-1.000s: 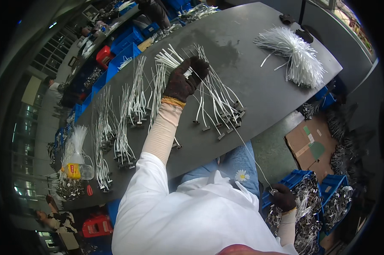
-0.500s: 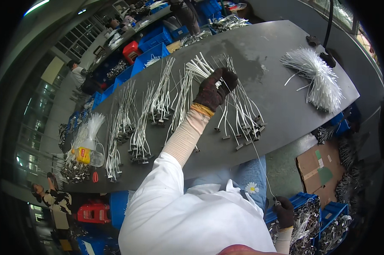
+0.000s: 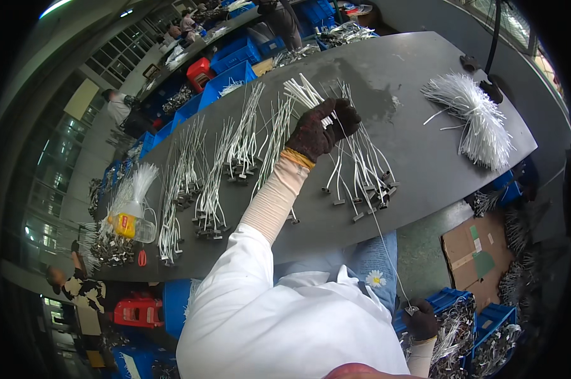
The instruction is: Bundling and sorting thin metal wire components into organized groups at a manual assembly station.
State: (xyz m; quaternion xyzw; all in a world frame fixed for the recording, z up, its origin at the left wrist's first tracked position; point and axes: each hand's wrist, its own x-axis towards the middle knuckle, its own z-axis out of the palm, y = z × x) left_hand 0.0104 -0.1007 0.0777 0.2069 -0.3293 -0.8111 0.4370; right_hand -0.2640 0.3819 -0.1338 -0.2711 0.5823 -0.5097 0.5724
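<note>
My left hand [image 3: 322,129], in a dark glove, is closed round a bundle of short white tubes [image 3: 303,90] above the table. From near this hand a thin wire [image 3: 386,249] runs down past the table edge to my right hand [image 3: 420,320], also gloved. The right fingers are closed on the wire's end, where a small metallic piece shows; its exact form is too small to tell. Just right of the left hand lie several white sleeved wires with metal end pieces [image 3: 371,189]. More bunches of the same sleeved wires [image 3: 240,148] lie to its left.
A fanned bundle of white strands [image 3: 478,123] lies on the grey table [image 3: 418,57] at the right. At the left are a clear bottle [image 3: 134,227] and red-handled scissors [image 3: 142,258]. Blue crates [image 3: 450,297] of wire parts stand lower right, near flattened cardboard [image 3: 478,252]. People work farther off.
My right hand has moved slightly down and left with the wire's end. My left hand keeps its hold on the tubes, and the whole view has shifted a little.
</note>
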